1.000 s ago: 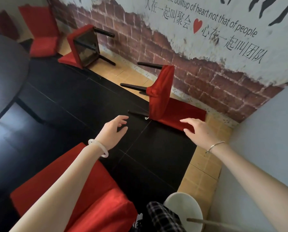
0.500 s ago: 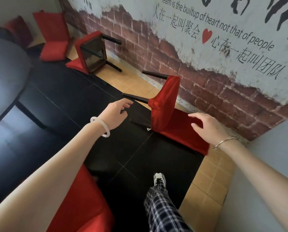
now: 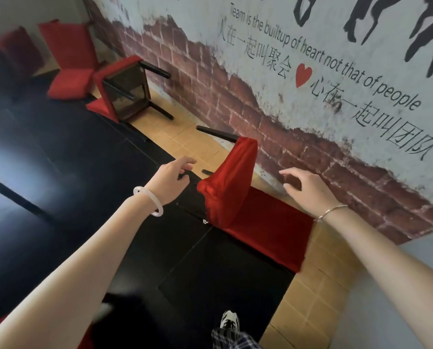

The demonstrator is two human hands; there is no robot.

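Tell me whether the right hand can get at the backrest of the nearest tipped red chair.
Probably yes: the right hand hovers open over the backrest, with nothing between them; the upturned seat stands to its left, clear of the path.

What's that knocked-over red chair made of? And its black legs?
The chair's red cover looks like soft matte fabric: it wrinkles and sags. The black legs look like painted metal or wood, straight with a slight sheen; which one, I cannot tell.
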